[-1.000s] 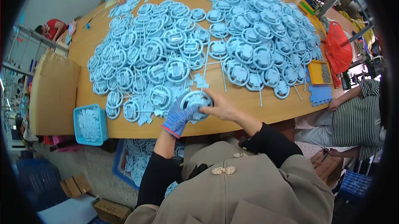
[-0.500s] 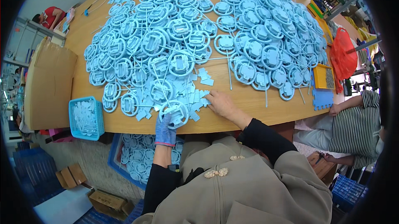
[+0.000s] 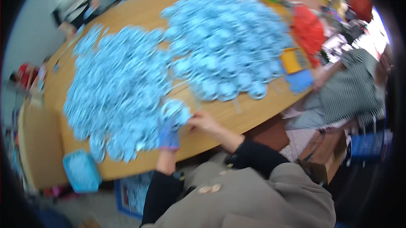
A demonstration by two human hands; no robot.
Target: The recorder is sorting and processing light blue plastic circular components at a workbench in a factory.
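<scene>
Pale blue plastic fills most of this blurred head view: round moulded ring parts lie in two big heaps on a curved wooden table (image 3: pixel 253 116), the left heap (image 3: pixel 116 88) spreading toward the near edge and the right heap (image 3: pixel 226 41) further back and to the right. One such blue ring part (image 3: pixel 174 110) sits at the near fringe of the left heap, held between both hands just above the table's front edge. The left hand (image 3: pixel 169 134), in a purple-blue glove, grips it from below, fingers curled up around its lower rim. The bare right hand (image 3: pixel 203 121) touches its right side with the fingertips drawn together on the rim; the blur hides exactly how tightly they pinch. Both forearms wear black sleeves over a grey garment. A shallow blue tray (image 3: pixel 81 171) of small pieces hangs off the table's near left corner, well apart from the hands. At the right end of the table lie a yellow box (image 3: pixel 292 60) and a blue pad (image 3: pixel 301 80), with a red cloth (image 3: pixel 308 29) behind them, and a person in a striped top (image 3: pixel 353 88) sits there. Another person (image 3: pixel 78 1) works at the far left end.
</scene>
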